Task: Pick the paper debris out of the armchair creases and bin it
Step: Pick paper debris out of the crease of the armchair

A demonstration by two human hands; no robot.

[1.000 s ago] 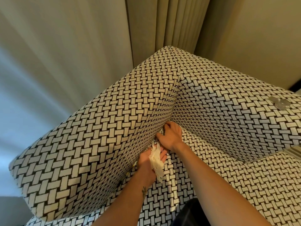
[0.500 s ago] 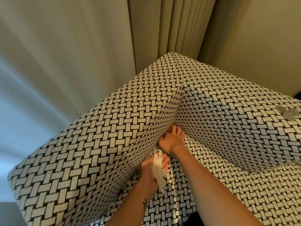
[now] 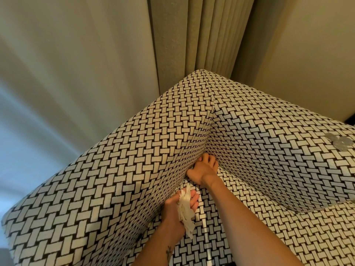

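Note:
The armchair is covered in a black-and-white basket-weave fabric. My left hand grips a bunch of white paper scraps beside the left arm of the chair, above the seat. My right hand reaches into the back left corner, where the arm, the backrest and the seat cushion meet. Its fingertips press into the crease there and are partly hidden. I cannot tell whether they pinch anything.
Beige curtains hang close behind the chair, with a plain wall to the right. A small grey patch of round shapes lies on top of the backrest at the far right. No bin is in view.
My right hand has slid a little further back along the crease into the corner. The left hand keeps its hold on the paper scraps, nearly still.

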